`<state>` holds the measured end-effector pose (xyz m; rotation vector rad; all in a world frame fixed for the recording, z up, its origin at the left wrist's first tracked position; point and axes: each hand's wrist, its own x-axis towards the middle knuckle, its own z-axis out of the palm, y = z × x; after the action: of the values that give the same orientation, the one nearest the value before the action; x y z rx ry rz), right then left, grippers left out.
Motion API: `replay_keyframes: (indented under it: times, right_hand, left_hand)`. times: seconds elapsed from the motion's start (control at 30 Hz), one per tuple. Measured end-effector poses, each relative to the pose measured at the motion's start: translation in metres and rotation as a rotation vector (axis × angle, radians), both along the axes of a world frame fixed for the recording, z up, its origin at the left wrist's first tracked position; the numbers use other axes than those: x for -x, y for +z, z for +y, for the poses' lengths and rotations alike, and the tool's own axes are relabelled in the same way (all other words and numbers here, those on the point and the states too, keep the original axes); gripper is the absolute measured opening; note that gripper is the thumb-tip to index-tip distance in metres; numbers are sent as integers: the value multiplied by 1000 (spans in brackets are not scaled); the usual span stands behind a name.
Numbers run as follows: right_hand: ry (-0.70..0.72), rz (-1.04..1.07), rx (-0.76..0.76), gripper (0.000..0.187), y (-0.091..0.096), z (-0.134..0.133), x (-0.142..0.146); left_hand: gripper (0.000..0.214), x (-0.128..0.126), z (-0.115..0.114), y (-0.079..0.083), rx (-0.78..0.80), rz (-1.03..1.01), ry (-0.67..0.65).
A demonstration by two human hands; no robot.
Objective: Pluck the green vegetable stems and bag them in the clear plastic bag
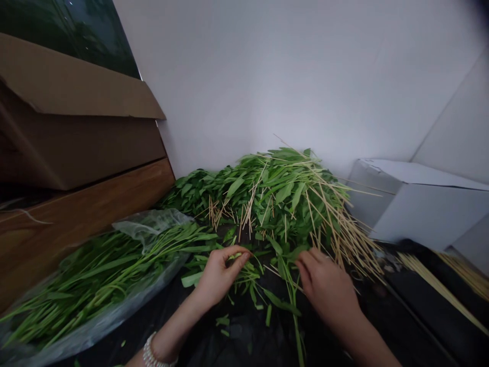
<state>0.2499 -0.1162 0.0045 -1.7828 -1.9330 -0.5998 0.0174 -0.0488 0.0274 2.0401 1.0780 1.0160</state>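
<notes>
At the far left, a brown cardboard box (110,145) sits above a wood panel (130,186). Next comes a clear plastic bag (148,224) full of long greens (110,275). The left hand (216,278), with a bead bracelet (152,354) on its wrist, is over some loose leaves (248,275). Its thumb and finger tips come close together, but I cannot tell if they pinch the thin stem there. Small green bits (268,315) lie below on a black sheet (206,346). Behind, a big leafy pile (282,188) leans near the white wall (267,61). A leafy stem (293,295) stands out in the middle, just left of the right hand (332,285). That hand's fingers bend in together at a leaf; I cannot tell how firmly they hold it. To work well here, I think it helps to pinch softly near the leaf's base and steady the stem, so nothing tears or gets squashed. Further right, pale sticks (344,234) poke from the pile, then come a white box (431,209) and more thin sticks (439,285). The right hand hides its own fingertips, the bag's near end is cut off, and the dark bottom middle is hard to see.
</notes>
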Motion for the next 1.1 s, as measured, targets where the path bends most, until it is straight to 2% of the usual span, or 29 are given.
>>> replay_keyframes:
  times: [0.13, 0.23, 0.33, 0.43, 0.53, 0.6, 0.83, 0.9, 1.0, 1.1]
  right_hand:
    - [24, -52, 303, 26, -17, -4, 11]
    - [-21, -76, 390, 24, -20, -5, 13]
    - [2, 76, 364, 25, -10, -4, 9]
    - [96, 384, 246, 30, 3, -1, 5]
    - [210, 653, 148, 26, 10, 1, 5]
    - [273, 736, 151, 22, 9, 1, 7]
    - [286, 660, 85, 15, 1, 0, 17]
    - [291, 622, 77, 14, -1, 0, 19]
    - [324, 598, 97, 13, -5, -1, 24]
    - [360, 550, 121, 12, -9, -3, 29]
  left_hand:
    - [21, 0, -1, 0, -8, 14, -12]
    - [21, 0, -2, -1, -18, 31, -12]
    - [21, 1, -2, -2, -16, 32, -16]
    - [22, 1, -3, -3, -24, 24, -26]
    - [23, 1, -3, -3, -28, 13, -27]
    - [23, 0, -3, -4, -38, -5, -16]
    - [21, 3, -8, 1, -214, -82, 141]
    - [21, 3, -9, 0, -284, -79, 148]
    - [15, 3, -10, -6, -397, -16, 26]
    - [20, 3, -10, -15, -485, 160, -114]
